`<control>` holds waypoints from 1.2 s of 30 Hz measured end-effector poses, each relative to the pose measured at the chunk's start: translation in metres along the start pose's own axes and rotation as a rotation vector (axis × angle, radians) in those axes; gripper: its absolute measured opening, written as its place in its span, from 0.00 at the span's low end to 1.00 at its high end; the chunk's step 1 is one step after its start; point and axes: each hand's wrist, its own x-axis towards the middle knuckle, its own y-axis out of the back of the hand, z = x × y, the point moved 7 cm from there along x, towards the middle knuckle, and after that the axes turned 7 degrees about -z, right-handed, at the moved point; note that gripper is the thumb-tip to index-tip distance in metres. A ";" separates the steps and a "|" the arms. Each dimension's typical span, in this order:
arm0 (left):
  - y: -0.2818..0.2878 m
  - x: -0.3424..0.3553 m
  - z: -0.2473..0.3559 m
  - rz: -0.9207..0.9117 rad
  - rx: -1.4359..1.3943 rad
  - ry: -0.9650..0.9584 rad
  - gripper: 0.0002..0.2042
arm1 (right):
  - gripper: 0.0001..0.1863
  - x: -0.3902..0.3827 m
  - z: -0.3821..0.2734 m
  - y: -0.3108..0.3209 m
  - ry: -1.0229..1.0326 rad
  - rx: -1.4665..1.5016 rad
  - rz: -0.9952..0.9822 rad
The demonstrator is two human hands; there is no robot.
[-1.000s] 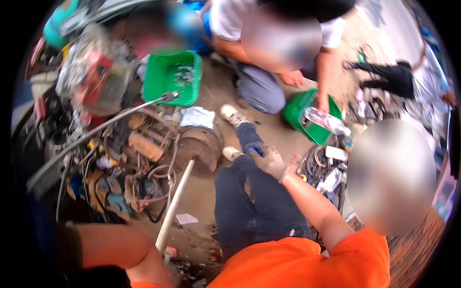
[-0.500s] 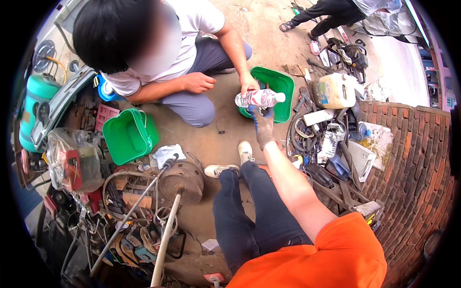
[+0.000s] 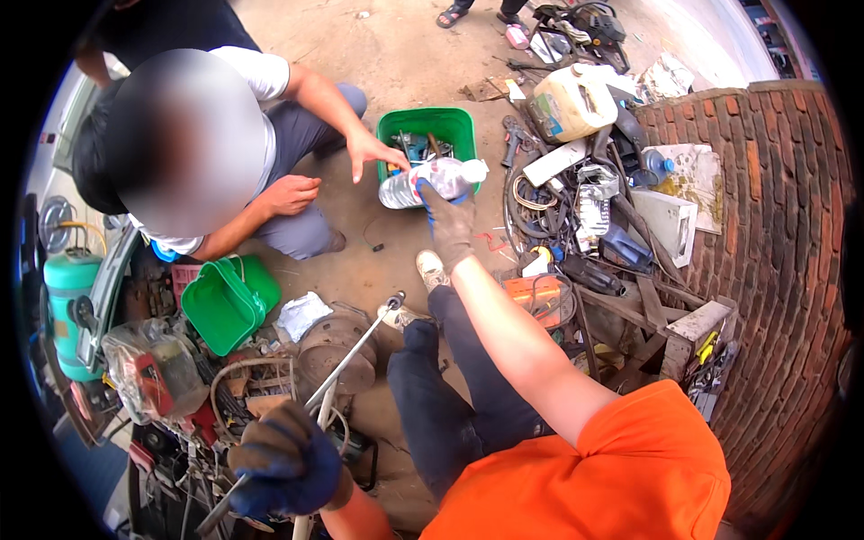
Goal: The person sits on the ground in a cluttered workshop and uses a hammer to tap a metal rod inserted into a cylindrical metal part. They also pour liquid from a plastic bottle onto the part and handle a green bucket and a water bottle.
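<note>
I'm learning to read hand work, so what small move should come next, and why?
Probably draw the bottle toward the body: the right hand grips it, and the other person's hand beside it looks partly open. The left hand seems busy, closed around a metal rod.

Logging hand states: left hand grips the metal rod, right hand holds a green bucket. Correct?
Not quite: the right hand holds a clear plastic bottle, as the head view shows. The left hand does grip the metal rod.
</note>
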 end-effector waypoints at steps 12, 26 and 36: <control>-0.228 0.090 -0.054 -0.354 -0.273 0.072 0.25 | 0.17 -0.047 -0.193 0.299 0.175 0.024 0.283; -0.415 0.306 -0.190 -0.256 -0.208 -0.022 0.23 | 0.19 0.132 -0.269 0.382 0.063 0.083 0.172; -0.461 0.493 -0.276 -0.086 -0.198 0.063 0.14 | 0.23 0.353 -0.356 0.271 -0.049 -0.027 -0.107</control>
